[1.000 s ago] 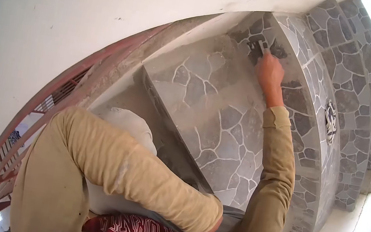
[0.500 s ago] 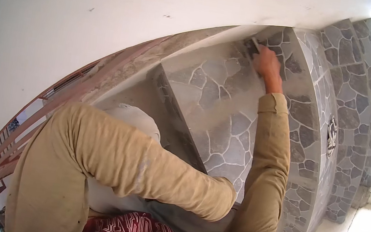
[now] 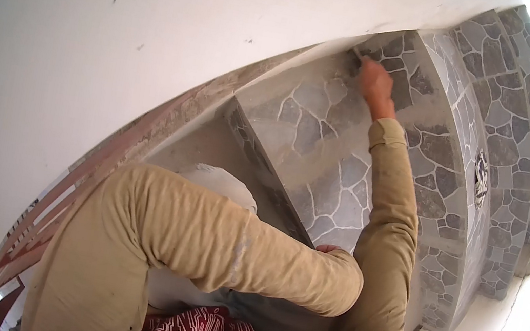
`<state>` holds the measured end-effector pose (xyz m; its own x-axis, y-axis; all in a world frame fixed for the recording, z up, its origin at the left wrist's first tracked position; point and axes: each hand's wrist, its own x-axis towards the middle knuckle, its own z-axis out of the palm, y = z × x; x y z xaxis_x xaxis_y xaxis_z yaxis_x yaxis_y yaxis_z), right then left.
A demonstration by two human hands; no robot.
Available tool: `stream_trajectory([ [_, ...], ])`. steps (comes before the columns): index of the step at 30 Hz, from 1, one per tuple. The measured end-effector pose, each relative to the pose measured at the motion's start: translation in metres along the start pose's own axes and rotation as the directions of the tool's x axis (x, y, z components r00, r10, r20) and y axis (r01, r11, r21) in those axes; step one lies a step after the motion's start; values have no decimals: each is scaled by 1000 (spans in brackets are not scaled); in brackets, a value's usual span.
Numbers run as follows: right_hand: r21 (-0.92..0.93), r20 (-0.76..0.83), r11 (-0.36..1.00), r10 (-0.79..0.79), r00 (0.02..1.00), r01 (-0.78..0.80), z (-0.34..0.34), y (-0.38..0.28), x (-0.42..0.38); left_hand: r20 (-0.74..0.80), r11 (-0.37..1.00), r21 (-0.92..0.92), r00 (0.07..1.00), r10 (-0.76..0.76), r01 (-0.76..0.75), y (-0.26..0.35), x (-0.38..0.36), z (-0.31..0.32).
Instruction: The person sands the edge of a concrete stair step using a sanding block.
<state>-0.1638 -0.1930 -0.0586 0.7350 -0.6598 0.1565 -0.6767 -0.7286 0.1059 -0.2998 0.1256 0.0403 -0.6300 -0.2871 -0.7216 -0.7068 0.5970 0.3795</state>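
My right hand (image 3: 377, 83) reaches to the far inner corner of a stone-patterned step (image 3: 336, 197), where the step meets the white wall. Its fingers are closed round a small flat hand tool (image 3: 357, 54), whose thin pale edge shows past the knuckles. Motion blur and the hand hide what kind of tool it is. A dusty grey film covers part of the stone around it. My left arm bends across the view, and only a sliver of my left hand (image 3: 329, 248) shows behind the sleeve, close to the step; its fingers are hidden.
A white wall (image 3: 161, 33) rises along the upper left. A reddish-brown railing (image 3: 40, 228) stands at the left. More stone-patterned steps (image 3: 507, 147) curve away to the right, with a dark-and-white object (image 3: 480, 178) lying on one. A dark step edge (image 3: 270, 173) runs beside my left arm.
The view has shifted a little. My right hand has moved slightly toward the wall corner with the tool. A sliver of my left hand has come into sight by the sleeve.
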Motion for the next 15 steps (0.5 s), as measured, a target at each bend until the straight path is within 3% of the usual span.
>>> stream_trajectory([
  [2,12,-56,968,-250,967,251,26,0,0,111,997,70,993,-42,34,7,31,-14],
  [3,25,-59,971,-236,970,237,12,-5,1,208,989,137,975,-83,55,11,49,-16],
  [5,76,206,987,-153,967,140,-42,-13,3,183,991,134,982,-48,24,10,39,-15],
  [8,119,139,989,-102,985,85,-47,0,4,61,991,114,996,60,-67,11,28,1],
  [9,264,143,963,9,990,-47,-56,-7,-6,15,990,103,996,92,-93,-4,17,9],
  [10,261,144,964,9,990,-46,-54,-9,-17,-30,989,92,992,120,-117,-5,12,8],
  [11,637,210,726,161,964,-260,-54,-13,-27,-80,987,77,986,144,-138,-13,7,15],
  [12,860,335,310,255,907,-405,-53,-18,-35,-131,986,60,978,163,-157,-20,-1,23],
  [13,903,370,141,228,901,-407,-58,-26,-40,-181,984,40,967,180,-175,-25,-7,25],
  [14,904,370,142,211,905,-403,-56,-32,-37,-229,982,21,955,188,-189,-28,-16,40],
  [15,944,329,-23,152,932,-330,-52,-38,-31,-275,981,1,943,189,-196,-28,-22,46],
])
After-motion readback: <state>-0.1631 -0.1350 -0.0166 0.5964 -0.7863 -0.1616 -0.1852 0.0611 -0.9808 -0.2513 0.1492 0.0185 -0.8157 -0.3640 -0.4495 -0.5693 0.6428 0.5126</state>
